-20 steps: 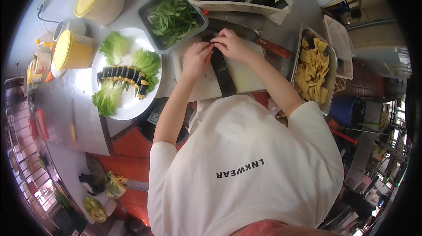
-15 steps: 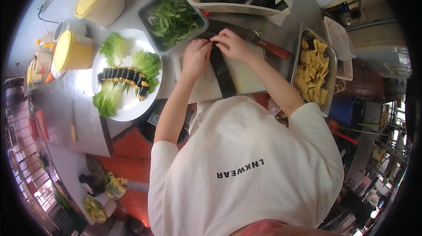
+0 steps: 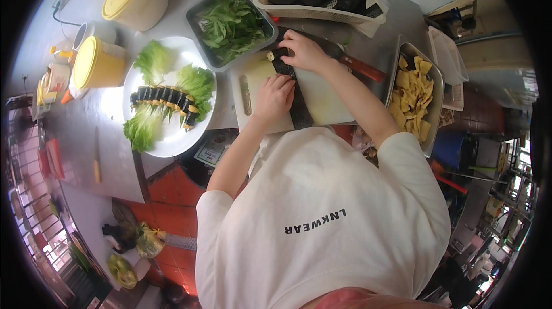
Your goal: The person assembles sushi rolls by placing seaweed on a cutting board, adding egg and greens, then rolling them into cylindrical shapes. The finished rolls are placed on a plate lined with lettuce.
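Note:
On the white cutting board [image 3: 330, 99] a long black seaweed strip [image 3: 300, 112] runs toward my body. My right hand [image 3: 305, 52] grips a short seaweed roll [image 3: 280, 54] at the strip's far end; a pale filling shows at the roll's left end. Lower down, my left hand [image 3: 275, 97] has its fingers curled together on the strip, their tips pressed to it. A cleaver-like knife with a red-brown handle [image 3: 363, 69] lies beyond the board, its blade partly behind my right hand.
Left of the board, a white plate [image 3: 172, 147] bears lettuce and several finished rolls. A metal tray of green leaves [image 3: 230, 30] stands behind it. A white basket [image 3: 318, 10] holds black seaweed strips. At right is a tray of yellow fried pieces [image 3: 411, 99]. Lidded tubs [image 3: 135, 1] stand far left.
My hands were together at the strip's far end. The left hand has come down the strip toward me, while the right stays on the roll, whose left end now shows.

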Motion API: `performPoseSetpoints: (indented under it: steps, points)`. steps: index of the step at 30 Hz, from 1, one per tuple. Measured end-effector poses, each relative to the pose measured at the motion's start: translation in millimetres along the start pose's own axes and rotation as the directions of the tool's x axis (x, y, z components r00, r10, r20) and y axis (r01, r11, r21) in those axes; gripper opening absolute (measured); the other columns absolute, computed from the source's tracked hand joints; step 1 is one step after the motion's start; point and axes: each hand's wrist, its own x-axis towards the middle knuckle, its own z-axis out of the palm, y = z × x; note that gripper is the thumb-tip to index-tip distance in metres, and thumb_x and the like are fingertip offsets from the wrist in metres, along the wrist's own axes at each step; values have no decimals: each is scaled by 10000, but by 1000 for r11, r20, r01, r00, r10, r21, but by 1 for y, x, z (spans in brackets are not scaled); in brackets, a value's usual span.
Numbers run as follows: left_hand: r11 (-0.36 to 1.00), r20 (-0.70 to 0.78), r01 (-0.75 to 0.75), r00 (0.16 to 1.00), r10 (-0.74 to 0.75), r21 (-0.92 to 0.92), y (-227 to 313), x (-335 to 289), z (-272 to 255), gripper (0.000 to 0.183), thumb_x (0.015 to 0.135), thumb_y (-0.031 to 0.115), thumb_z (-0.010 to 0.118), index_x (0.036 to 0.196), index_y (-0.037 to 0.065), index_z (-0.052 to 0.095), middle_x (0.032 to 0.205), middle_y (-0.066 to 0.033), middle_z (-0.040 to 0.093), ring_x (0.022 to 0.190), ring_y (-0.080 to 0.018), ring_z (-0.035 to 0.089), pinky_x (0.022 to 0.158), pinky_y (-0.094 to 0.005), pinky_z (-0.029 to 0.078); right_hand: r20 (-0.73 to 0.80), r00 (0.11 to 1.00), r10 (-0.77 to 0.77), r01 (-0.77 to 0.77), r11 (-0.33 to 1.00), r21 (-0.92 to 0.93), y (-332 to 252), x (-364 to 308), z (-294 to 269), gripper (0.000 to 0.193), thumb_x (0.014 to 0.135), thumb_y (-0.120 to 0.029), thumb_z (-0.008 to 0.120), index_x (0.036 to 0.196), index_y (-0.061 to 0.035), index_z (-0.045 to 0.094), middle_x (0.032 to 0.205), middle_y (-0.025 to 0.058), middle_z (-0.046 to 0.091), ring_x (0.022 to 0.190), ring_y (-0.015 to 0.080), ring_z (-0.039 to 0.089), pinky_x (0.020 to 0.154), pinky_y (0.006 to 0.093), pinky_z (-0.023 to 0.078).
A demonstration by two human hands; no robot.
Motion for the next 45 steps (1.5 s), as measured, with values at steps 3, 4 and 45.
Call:
performPoseSetpoints:
  steps: [3, 4, 45]
  points:
    - [983, 57, 153, 987, -148, -100, -5, 2, 1, 345, 712, 49, 710, 1038, 7, 604, 952, -85, 653, 844, -267, 595, 749, -375, 480, 1, 999, -32, 32, 999, -8, 2, 6, -4, 346, 706, -217, 725, 994, -40, 647, 997, 80, 526, 880, 265, 593, 758, 372, 495]
    - [944, 81, 280, 960, -270, -175, -4, 4, 2, 387, 723, 73, 723, 1069, 5, 565, 948, -85, 660, 817, -257, 599, 731, -361, 483, -3, 999, -39, 39, 999, -2, 2, 6, -6, 344, 703, -217, 724, 986, -38, 646, 993, 83, 525, 875, 264, 592, 756, 365, 494]
    - [518, 443, 754, 656, -611, -403, -10, 21, -24, 443, 724, 301, 727, 1042, -4, 687, 615, -57, 588, 554, -127, 572, 518, -285, 443, -106, 985, 135, -61, 852, 520, -24, -80, 18, 622, 701, -123, 770, 1254, -81, 488, 1041, 83, 587, 971, 237, 581, 877, 360, 459]
